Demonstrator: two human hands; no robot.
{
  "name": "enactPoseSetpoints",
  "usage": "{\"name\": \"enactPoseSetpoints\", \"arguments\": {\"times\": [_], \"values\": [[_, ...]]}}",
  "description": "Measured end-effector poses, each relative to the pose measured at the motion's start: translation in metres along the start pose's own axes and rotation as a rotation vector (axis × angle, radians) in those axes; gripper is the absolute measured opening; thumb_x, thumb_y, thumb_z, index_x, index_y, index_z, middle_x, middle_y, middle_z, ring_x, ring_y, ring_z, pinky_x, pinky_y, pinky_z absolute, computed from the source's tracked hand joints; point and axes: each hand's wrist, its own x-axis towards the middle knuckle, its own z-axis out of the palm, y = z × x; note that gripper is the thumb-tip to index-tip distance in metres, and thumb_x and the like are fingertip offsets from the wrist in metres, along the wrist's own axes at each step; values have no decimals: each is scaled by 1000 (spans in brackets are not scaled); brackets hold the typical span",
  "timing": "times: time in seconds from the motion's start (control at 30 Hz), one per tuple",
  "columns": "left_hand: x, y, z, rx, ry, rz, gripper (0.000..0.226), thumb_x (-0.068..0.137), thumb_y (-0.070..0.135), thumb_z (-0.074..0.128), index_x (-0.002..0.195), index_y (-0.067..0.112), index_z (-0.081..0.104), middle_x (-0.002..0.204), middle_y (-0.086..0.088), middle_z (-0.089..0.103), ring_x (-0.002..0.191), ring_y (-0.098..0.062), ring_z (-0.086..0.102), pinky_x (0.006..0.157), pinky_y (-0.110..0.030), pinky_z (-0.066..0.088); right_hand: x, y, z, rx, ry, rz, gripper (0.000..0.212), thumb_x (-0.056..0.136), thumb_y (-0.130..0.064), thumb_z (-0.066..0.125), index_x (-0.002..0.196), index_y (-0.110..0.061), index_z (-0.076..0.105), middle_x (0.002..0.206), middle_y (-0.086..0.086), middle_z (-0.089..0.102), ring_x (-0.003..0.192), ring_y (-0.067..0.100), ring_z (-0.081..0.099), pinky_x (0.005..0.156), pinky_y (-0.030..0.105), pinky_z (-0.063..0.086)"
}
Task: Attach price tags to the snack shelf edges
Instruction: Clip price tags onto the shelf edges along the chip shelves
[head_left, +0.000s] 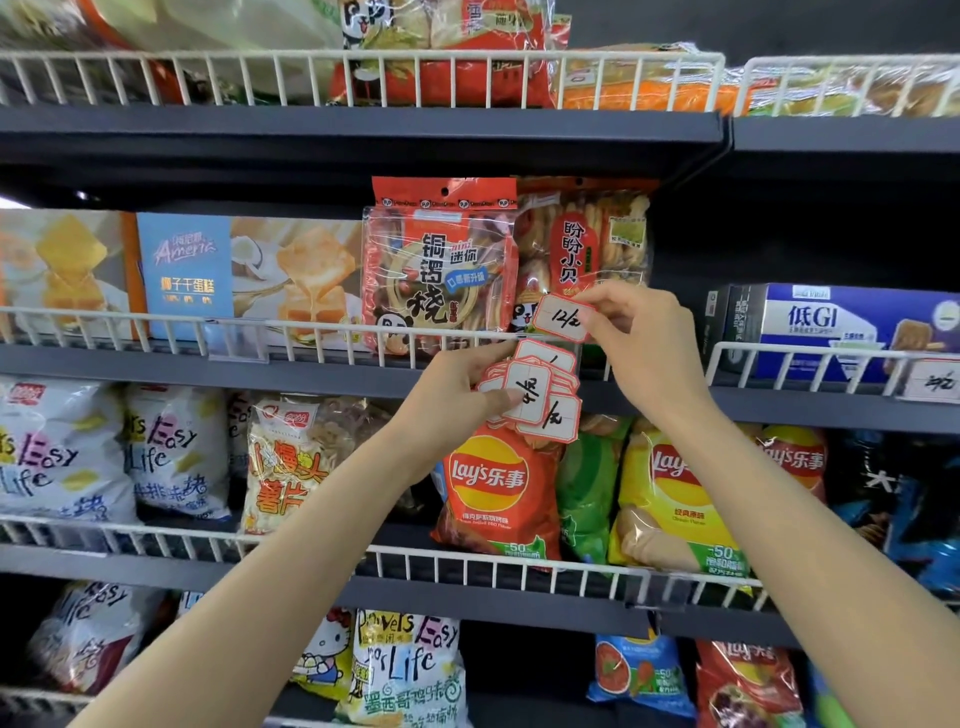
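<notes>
My right hand (641, 338) pinches a single red-bordered white price tag (563, 317) with handwritten figures, held at the white wire rail (322, 328) of the middle shelf, in front of the rice cracker bag (582, 244). My left hand (467, 382) grips a fanned stack of several similar price tags (535, 395) just below that rail, thumb pressed on the top one. The dark shelf edge (311, 366) runs behind both hands.
A clear tag holder (236, 340) hangs on the rail at left. Another written tag (935, 382) sits on the right shelf rail below a blue box (831, 322). Chip bags (498, 488) fill the shelf below; boxed cakes (192, 270) stand at left.
</notes>
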Motion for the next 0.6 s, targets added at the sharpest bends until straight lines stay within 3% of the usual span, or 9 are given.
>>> {"name": "enactPoseSetpoints", "arguments": {"times": [0.1, 0.23, 0.4, 0.6], "values": [[1, 0, 2, -27, -14, 2, 51, 88, 1, 57, 136, 15, 46, 90, 14, 68, 80, -5, 68, 81, -29, 57, 3, -1, 1, -30, -16, -15, 16, 90, -10, 57, 99, -13, 70, 86, -11, 61, 78, 4, 56, 65, 2, 40], [2, -6, 2, -90, 6, 2, 48, 88, -3, 56, 132, 17, 51, 85, 15, 69, 74, -2, 69, 74, -24, 58, 5, 2, 2, -46, -31, -43, 16, 90, -8, 57, 99, -12, 70, 87, -7, 63, 77, 2, 54, 65, -2, 38], [4, -12, 2, -124, 19, 10, 43, 87, -4, 56, 112, 31, 54, 89, 10, 71, 80, -8, 70, 75, -29, 57, 7, 3, 3, -12, -85, -64, 16, 89, -7, 57, 99, -10, 69, 88, -3, 67, 77, 4, 58, 69, 5, 43], [0, -18, 2, -122, -25, -21, 50, 87, -1, 58, 129, 24, 46, 99, -10, 71, 90, -27, 70, 82, -45, 56, 13, 1, -4, -51, -121, -85, 16, 90, -8, 56, 98, -11, 70, 84, -7, 62, 69, -5, 53, 65, -5, 36]]}}
